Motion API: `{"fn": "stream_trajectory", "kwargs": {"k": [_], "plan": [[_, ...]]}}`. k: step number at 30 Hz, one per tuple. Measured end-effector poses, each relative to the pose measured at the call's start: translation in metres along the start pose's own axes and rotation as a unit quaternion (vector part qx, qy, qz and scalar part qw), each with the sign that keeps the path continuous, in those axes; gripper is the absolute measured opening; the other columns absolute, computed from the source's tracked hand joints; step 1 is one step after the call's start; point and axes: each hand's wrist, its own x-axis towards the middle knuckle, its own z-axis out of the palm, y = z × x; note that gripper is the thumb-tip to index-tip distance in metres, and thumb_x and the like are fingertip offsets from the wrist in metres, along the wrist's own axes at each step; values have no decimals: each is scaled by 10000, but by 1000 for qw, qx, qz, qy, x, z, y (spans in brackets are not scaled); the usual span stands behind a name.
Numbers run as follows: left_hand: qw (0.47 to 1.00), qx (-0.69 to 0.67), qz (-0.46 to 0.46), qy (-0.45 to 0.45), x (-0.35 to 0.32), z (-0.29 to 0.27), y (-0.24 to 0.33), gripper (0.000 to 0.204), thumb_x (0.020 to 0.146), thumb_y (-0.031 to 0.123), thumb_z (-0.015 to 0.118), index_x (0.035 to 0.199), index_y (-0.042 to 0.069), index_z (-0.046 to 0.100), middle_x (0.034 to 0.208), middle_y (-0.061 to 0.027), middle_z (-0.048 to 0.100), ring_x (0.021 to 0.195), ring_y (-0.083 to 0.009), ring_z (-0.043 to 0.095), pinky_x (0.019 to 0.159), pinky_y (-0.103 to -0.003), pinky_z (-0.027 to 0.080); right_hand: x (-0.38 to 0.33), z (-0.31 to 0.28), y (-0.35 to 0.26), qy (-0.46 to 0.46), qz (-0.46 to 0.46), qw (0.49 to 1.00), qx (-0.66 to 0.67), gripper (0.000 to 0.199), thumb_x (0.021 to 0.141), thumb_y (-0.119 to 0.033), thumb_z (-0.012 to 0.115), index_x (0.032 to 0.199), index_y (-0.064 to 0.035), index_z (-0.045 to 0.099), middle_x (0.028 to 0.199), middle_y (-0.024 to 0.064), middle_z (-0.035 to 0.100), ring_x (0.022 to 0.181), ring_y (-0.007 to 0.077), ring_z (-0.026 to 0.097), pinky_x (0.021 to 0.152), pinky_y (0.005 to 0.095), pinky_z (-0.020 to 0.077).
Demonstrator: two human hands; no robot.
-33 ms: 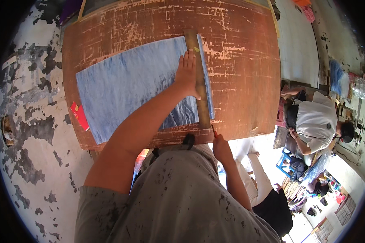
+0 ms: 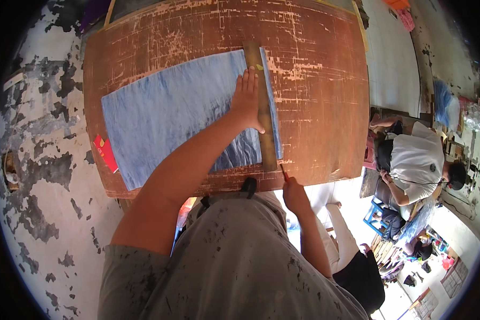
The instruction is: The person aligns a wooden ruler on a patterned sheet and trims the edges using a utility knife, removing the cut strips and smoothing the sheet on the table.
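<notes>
A blue, cloudy-patterned sheet (image 2: 165, 120) lies on the worn brown tabletop. Across its right part runs a long brown straightedge (image 2: 266, 117), with a narrow strip of the sheet (image 2: 273, 114) showing to its right. My left hand (image 2: 245, 106) presses flat on the sheet and straightedge, fingers stretched forward, thumb out on the straightedge. By the table's near edge, my right hand (image 2: 296, 196) is closed around a slim red-handled knife (image 2: 285, 173). Its thin dark tip points forward, near the straightedge's lower end and apart from it.
The scratched brown tabletop (image 2: 325, 117) spreads beyond the sheet. A red paper packet (image 2: 106, 153) lies at its left edge. Off to the right sits a person in a white shirt (image 2: 417, 154) near a blue stool (image 2: 376, 214). Another person's pale trousers (image 2: 340, 229) show beside my right arm.
My right hand and the knife have shifted slightly right and back toward me, away from the straightedge. My left hand, the sheet and the straightedge stay in place.
</notes>
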Motion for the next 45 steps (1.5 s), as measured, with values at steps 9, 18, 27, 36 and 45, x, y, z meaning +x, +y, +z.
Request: {"fn": "stream_trajectory", "kwargs": {"k": [9,18,27,36,45], "plan": [[999,34,8,-1,0,-2,2,1647,522,858,820,1610,-151,105,1683,-388,-25,1583,-519,-24,1283,-578,65,213,-100,-177,171,-101,979,48,401,1042,-291,499,1164,67,634,1003,374,692,971,547,680,860,598,545],[1000,16,-5,12,-3,9,-5,1625,528,862,811,1589,-175,148,1676,-397,-17,1585,-509,-21,1287,-575,70,252,-125,-247,82,-142,984,-66,466,973,-245,574,1162,178,628,1102,422,667,1097,512,682,923,541,557],[999,39,10,7,5,-4,6,1600,553,851,808,1596,-166,145,1677,-394,4,1583,-513,0,1286,-573,72,253,-94,-176,97,-144,974,-143,435,969,-246,638,1187,129,618,1131,371,661,1067,490,689,890,522,581],[999,27,-2,-22,1,-7,1,1637,547,835,831,1605,-159,75,1682,-388,-39,1587,-502,-50,1289,-561,49,118,-35,-95,68,-61,996,-19,322,1061,-248,464,1090,69,515,916,411,664,879,566,679,748,618,539],[1000,15,-4,-22,-2,-5,-2,1642,552,835,829,1603,-163,55,1685,-381,-52,1591,-488,-70,1295,-546,19,29,-3,-46,-8,18,1000,-17,252,1048,-211,459,1132,26,479,919,378,686,891,554,693,779,625,556]]}}
